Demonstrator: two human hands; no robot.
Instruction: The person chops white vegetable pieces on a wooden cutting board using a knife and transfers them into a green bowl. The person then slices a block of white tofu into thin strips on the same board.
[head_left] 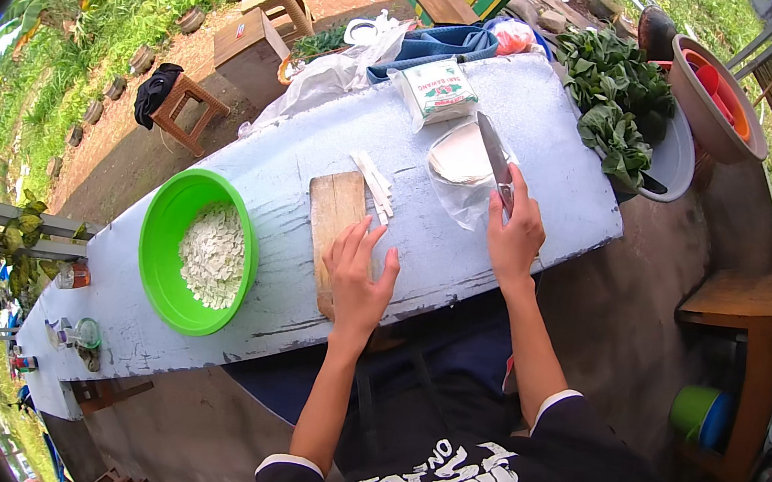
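Observation:
A knife [493, 153] is in my right hand [516, 236], its blade pointing away from me. Under and beside the blade lies a stack of thin, pale round sheets [459, 157] on clear plastic. My left hand [358, 276] rests over a small wooden cutting board [333, 198], fingers apart and nothing in them. Just beyond its fingertips, several narrow white strips [374, 188] lie beside the board's right edge. To the left stands a bright green basin [153, 237] with a heap of small, pale cut pieces [213, 256] inside.
A white printed package [435, 93] sits behind the round sheets on the light blue table [287, 147]. Blue cloth [443, 48] and thin plastic lie along the far edge. Leafy greens [616, 96] fill a basin at the right, near stacked bowls [725, 109]. Jars [88, 333] stand far left.

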